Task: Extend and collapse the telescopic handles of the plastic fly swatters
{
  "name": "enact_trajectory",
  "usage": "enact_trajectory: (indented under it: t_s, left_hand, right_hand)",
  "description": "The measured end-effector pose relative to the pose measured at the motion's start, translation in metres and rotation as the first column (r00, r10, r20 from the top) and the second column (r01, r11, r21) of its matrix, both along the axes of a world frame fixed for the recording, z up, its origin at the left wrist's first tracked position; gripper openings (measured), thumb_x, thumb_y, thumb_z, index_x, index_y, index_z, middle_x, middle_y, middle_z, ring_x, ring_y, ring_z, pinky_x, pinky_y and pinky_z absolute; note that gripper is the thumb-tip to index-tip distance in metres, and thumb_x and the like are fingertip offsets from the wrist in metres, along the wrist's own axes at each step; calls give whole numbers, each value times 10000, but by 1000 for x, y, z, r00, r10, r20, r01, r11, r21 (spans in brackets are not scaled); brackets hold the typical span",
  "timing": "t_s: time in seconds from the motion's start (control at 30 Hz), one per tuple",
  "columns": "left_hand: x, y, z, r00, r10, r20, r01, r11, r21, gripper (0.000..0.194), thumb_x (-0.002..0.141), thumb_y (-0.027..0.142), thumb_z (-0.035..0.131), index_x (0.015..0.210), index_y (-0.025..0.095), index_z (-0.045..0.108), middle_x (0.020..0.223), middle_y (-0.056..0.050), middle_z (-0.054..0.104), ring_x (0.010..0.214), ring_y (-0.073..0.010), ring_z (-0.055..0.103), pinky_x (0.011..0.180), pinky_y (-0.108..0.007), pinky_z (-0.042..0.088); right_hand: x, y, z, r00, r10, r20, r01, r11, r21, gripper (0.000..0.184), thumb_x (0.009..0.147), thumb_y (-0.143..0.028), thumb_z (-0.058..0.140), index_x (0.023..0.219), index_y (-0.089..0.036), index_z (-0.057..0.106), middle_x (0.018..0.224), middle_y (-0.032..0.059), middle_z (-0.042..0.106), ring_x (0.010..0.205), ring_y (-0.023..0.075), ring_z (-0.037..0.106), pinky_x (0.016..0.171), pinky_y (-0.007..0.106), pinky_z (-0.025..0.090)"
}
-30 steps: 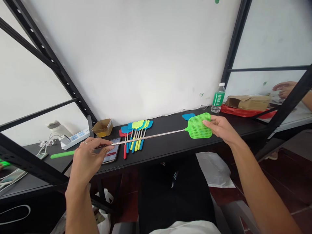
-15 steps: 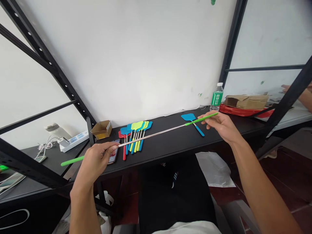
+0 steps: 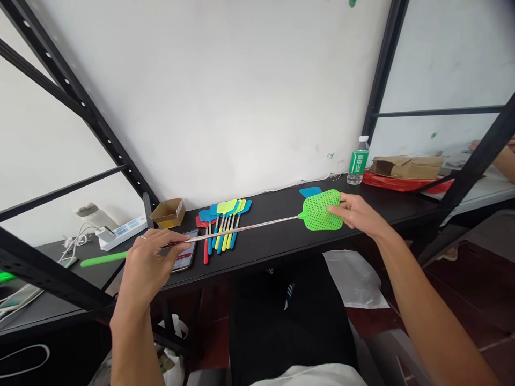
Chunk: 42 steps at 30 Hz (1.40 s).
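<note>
A green fly swatter [image 3: 319, 212] with a long metal rod stretches between my hands above the black shelf. My left hand [image 3: 151, 262] is closed around the rod near the green handle, which sticks out to the left. At the other end, my right hand [image 3: 356, 213] pinches the edge of the perforated head, thumb on its face. The head faces me broadside and partly covers a blue fly swatter [image 3: 309, 191] lying behind it. Several blue, yellow and red fly swatters [image 3: 227, 208] lie side by side beneath the rod, and a phone [image 3: 185, 257] rests beside my left hand.
A small open cardboard box [image 3: 169, 214] stands on the shelf [image 3: 265, 246] at left, by a power strip [image 3: 124, 231]. At right are a water bottle [image 3: 357, 161] and a cardboard box [image 3: 406, 166] on red plastic. Black uprights flank both sides.
The swatter has turned about its rod, so its head, edge-on before, now shows its flat face. Its handle has shifted slightly left. My right hand has moved a little lower.
</note>
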<state>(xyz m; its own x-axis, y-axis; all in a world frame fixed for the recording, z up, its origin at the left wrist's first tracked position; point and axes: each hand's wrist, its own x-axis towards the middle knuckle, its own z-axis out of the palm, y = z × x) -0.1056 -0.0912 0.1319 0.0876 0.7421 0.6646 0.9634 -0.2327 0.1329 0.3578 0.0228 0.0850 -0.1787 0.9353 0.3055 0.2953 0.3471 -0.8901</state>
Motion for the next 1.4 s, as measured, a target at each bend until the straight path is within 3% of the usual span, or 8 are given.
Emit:
enact_trajectory:
  t_s: [0.27,0.53,0.77,0.83,0.93,1.07,1.23,1.4]
  left_hand:
    - [-2,2,1,1000,14,-5,-14,999,-36,229,911,408,572,894,242,728,929,-50,760,921,-265,685,839,-389,482]
    - [-9,8,-7,998,57,-27,-61,987,-150,365,959,426,483,1008,194,760,974,-72,779,946,-287,674,834,-371,476]
    - [-4,11,-8,998,35,-50,-42,987,-155,426,983,431,394,978,185,743,822,-78,752,812,-249,659,757,-327,470]
    - [-1,10,-7,998,34,-44,-40,988,-149,404,978,430,408,987,192,735,909,-82,763,839,-247,667,761,-324,471]
    - [2,8,-5,999,35,-35,-40,988,-148,372,969,433,431,995,208,727,948,-76,762,869,-258,671,769,-332,474]
    - [2,4,-1,999,50,-21,-52,992,-114,323,943,443,480,979,234,723,943,-58,758,865,-264,668,766,-344,477]
    - [2,1,0,999,32,-32,-35,997,-71,276,948,441,507,956,253,708,953,-37,756,864,-250,659,836,-364,469]
    - [1,0,0,999,42,-12,-43,998,-45,257,931,413,532,947,227,709,966,-48,759,898,-244,679,844,-356,476]
  right_hand:
    - [-4,-1,1,998,29,-53,-25,997,79,404,841,-512,730,1077,-190,672,822,62,698,602,162,587,531,293,462]
    - [-5,-5,7,977,90,-192,-54,982,183,339,831,-469,756,1069,-242,679,1009,85,728,946,274,672,659,338,514]
    - [-9,-8,11,964,103,-245,-33,961,276,259,841,-497,740,915,-257,679,1290,75,678,1019,268,661,778,375,541]
    - [-9,-6,10,968,82,-236,-16,963,269,293,842,-527,728,942,-255,681,1230,84,702,986,266,674,762,375,547]
    - [-7,-2,6,985,53,-164,-16,976,216,362,866,-554,691,1037,-235,679,891,79,741,802,247,694,681,360,540]
    - [-5,0,1,999,27,-45,-20,988,151,369,888,-557,667,1007,-207,649,555,-11,590,446,167,547,488,312,429]
    - [-6,-1,-1,998,40,43,-42,998,44,387,874,-578,674,1005,-215,656,499,-39,502,359,138,431,411,301,352]
    - [-8,-5,4,998,60,4,-60,996,68,418,845,-553,716,1052,-196,654,745,55,696,603,214,667,516,311,471]
